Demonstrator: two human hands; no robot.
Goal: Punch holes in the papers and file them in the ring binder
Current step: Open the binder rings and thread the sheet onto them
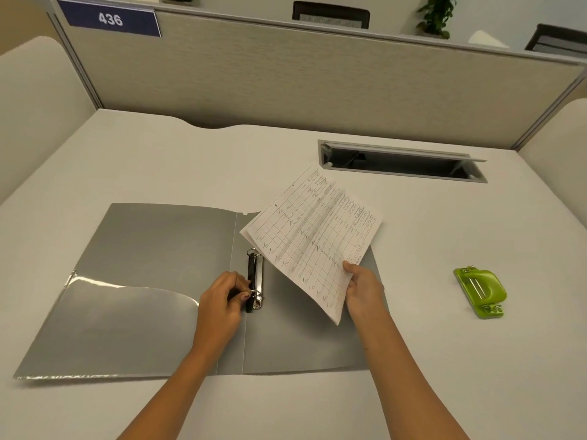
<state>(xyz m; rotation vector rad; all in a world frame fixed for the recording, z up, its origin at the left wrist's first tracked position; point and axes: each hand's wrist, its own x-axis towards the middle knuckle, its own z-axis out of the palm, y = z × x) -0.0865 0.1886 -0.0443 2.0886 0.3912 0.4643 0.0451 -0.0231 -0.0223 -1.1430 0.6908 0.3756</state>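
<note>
Fingers (244, 292) of the left hand (222, 300) pinch the near ring of the binder (143, 281), which lies open on the worktop (158, 160) by its near edge. Right hand (362, 289) grips the papers (313, 239) at their near corner, tilted above the rings, just right of the left fingers. Best open the rings fully, then line both holes up before lowering. Punch (481, 292) sits well apart, toward the right edge.
</note>
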